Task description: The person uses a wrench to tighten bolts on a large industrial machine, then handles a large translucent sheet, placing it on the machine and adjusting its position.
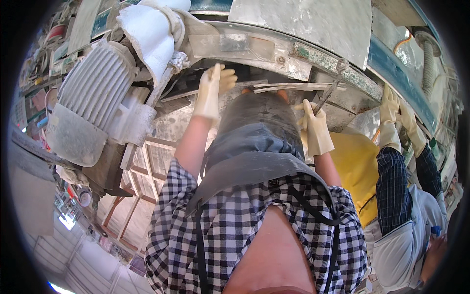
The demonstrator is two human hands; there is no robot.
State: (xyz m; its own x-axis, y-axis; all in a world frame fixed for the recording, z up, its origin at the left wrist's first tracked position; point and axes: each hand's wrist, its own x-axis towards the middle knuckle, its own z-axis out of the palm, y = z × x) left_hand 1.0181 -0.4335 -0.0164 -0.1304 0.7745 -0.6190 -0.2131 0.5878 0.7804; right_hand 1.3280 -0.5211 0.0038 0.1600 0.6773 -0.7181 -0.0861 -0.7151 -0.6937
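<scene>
Both my hands wear cream rubber gloves. My left hand (214,90) hovers near the front edge of the machine, fingers stretched out and slightly apart, with nothing in it. My right hand (315,126) is closed round the lower end of a thin, dirty metal rod (329,92). The rod slants up to the right and its knobby far end reaches the machine's crusted metal rail (352,74). Some of the grip is hidden by the glove. Beyond the rail lies a pale grey slab (303,27).
A dusty finned motor (98,81) stands at the left, beside a white-coated cover (147,36). At the right, a co-worker's gloved hands (397,115) rest near the blue machine edge (404,78). A yellow sheet or apron (353,169) hangs between us. Thin strips (293,86) lie below the rail.
</scene>
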